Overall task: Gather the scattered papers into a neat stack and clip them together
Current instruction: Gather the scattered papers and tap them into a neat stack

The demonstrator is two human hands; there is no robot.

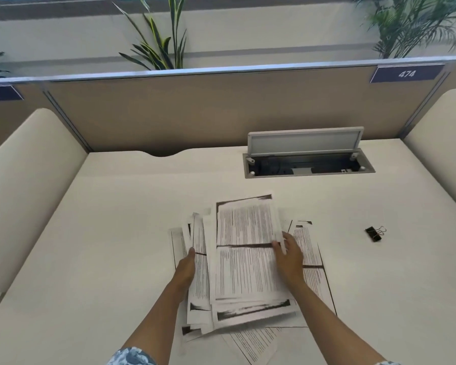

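Note:
A loose pile of printed papers (245, 262) lies fanned out on the cream desk (116, 233), edges uneven. My left hand (187, 267) presses flat against the pile's left side, fingers together. My right hand (287, 254) rests on the right side, its fingers curled over the edge of the top sheets. More sheets stick out to the right (311, 254) and toward me at the bottom (253, 343). A black binder clip (374, 233) lies by itself on the desk, well to the right of the pile.
An open cable box (308, 165) with its raised lid is set into the desk behind the papers. A tan partition (195, 109) closes the back, and rounded cream dividers stand at the left (24, 185) and right (442, 143).

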